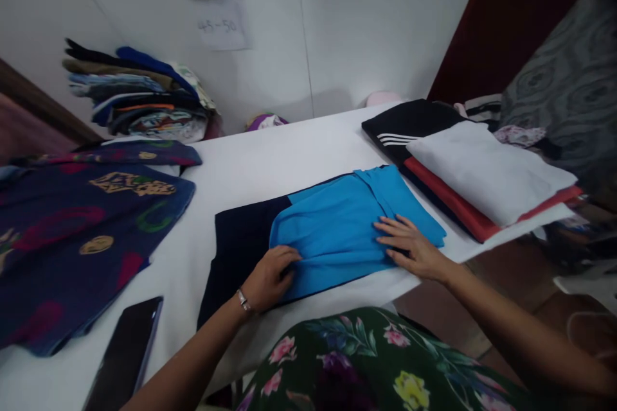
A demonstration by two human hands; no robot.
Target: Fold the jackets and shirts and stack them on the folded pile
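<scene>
A garment in bright blue and dark navy point(332, 225) lies folded on the white table in front of me. Its blue part covers the right side, and the navy part point(243, 231) shows on the left. My left hand point(272, 277), with a bracelet at the wrist, has its fingers curled together on the blue fabric's near left edge. On the right of the blue fabric, my right hand point(412, 247) rests palm down with its fingers spread. A few creases run across the cloth between the two hands.
A dark patterned garment point(96, 237) spreads over the table's left side, with a phone point(128, 353) nearer me. Behind it rises a stack of folded clothes point(144, 96). Folded black, red and white garments point(486, 167) lie at the right edge. A wall point(357, 26) closes the back.
</scene>
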